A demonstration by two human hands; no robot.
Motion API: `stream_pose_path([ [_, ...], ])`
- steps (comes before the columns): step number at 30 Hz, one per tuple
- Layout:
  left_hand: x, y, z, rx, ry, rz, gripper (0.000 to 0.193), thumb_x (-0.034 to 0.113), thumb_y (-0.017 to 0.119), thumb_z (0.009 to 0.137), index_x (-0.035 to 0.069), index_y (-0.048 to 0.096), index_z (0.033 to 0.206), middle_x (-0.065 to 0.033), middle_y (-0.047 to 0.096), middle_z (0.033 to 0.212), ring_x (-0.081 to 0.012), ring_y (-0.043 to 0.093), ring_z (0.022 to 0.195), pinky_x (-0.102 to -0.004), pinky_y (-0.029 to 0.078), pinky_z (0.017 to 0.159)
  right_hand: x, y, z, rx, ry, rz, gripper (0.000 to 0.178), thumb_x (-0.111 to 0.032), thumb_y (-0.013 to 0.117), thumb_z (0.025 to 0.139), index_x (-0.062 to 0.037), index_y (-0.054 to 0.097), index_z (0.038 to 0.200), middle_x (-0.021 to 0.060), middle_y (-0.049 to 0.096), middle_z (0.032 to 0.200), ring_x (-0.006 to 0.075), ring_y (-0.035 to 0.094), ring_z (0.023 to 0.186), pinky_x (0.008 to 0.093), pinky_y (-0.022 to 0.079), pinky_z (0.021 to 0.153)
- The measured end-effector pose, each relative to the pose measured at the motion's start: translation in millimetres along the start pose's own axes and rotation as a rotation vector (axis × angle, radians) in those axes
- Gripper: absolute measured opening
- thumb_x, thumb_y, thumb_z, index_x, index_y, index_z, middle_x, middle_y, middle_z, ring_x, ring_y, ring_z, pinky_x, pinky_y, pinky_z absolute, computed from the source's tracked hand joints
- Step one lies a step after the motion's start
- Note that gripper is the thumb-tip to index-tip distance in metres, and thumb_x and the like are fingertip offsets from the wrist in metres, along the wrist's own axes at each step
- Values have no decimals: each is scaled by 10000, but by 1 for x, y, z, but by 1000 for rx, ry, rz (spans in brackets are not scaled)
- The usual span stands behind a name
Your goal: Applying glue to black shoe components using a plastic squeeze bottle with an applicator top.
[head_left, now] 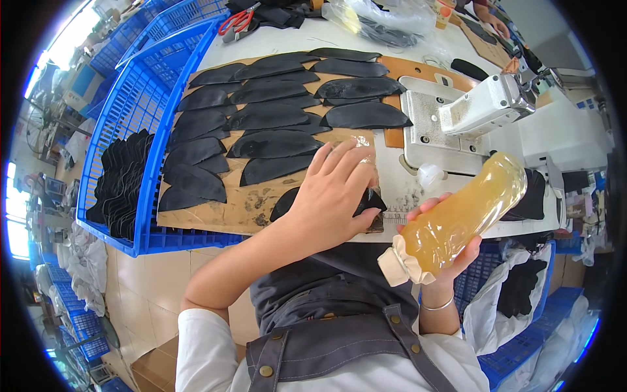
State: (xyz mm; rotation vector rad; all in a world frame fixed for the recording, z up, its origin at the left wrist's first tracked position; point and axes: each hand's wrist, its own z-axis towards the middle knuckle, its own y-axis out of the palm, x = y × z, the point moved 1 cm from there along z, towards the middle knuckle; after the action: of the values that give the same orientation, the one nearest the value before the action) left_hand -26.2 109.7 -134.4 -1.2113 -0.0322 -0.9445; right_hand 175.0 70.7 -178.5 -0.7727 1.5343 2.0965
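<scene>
My right hand (455,261) is wrapped round a clear bottle (467,215) of amber liquid. The bottle is tilted, its beige covered neck pointing down and to the left. My left hand (336,193) is over the near right corner of a cardboard sheet (261,219), its fingers stretched forward and thumb apart. Under it lies a curved black piece (285,201), partly hidden by the hand. Several more such black pieces (271,144) lie in overlapping columns across the cardboard. Clear tape (363,147) shows on the cardboard just beyond my fingertips.
On the left stands a blue basket (147,189) with stacked black pieces (123,186) inside. A white sewing machine (480,108) is at the right, a small white cap (430,175) near it. Red-handled scissors (236,23) and a plastic bag (382,23) lie at the back. Another person's hand (498,26) shows far right.
</scene>
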Motion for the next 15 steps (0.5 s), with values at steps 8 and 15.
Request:
stream_pose_path([
  [8,-15,-18,-12,151,-169,-258,160,86,682,690,41,541,750,-172,541,1158,-352,474,1136,-408,357,973,16,14,10,-5,101,42,737,-598,534,768,-41,395,1231,184,542,1061,329,578,958,531,374,966],
  [15,-35,-122,-5,418,-419,-750,90,92,579,789,28,543,736,-147,556,1210,-173,474,1130,-293,334,953,14,15,14,-37,84,-13,706,-598,486,802,-56,402,1246,156,538,1055,311,578,952,558,340,998],
])
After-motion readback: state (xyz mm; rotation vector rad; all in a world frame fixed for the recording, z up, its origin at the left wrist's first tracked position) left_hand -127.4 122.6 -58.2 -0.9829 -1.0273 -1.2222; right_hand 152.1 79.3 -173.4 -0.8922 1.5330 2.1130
